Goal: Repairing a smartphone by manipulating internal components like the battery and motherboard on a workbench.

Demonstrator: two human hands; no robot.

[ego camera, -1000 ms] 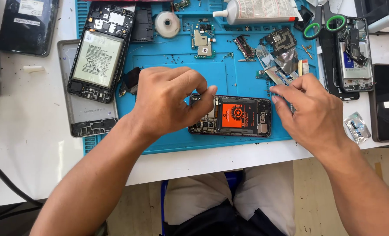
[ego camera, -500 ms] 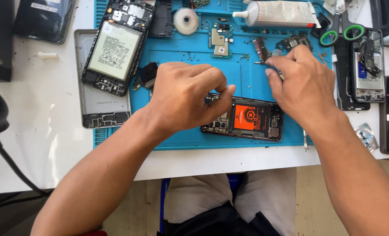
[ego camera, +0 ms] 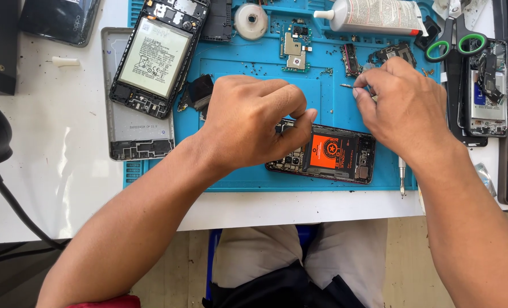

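Steadying opened phone (ego camera: 331, 155) left hand (ego camera: 254, 122), right hand (ego camera: 408, 108) pinching small part (ego camera: 346, 86).

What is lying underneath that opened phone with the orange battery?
The opened phone lies flat on a blue work mat, which rests on a white table. The left hand covers the phone's left end, so that part stays hidden.
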